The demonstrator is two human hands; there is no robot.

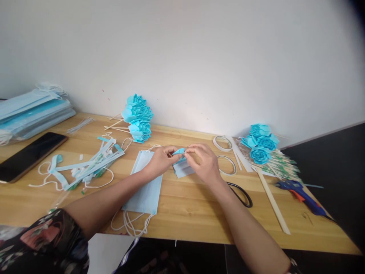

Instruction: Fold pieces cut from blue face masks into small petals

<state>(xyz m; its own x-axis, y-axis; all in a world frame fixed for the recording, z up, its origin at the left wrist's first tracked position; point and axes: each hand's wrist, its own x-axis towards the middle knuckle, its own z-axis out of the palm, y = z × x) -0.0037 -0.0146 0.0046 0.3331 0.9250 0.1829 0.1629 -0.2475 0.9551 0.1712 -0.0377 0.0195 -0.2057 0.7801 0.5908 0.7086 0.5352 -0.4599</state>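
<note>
Looking left to right through the head camera from afar, I found pale-blue face masks (142, 190) lying flat on the wooden table (188, 217). Next came the left hand (162, 161), thumb and fingers pinching a small blue piece (179, 151) at mid-table. That piece seemed light, soft and easily creased, best taken gently by its edges. The right hand (203, 161) pinched its right end, fingertips close together.
</note>
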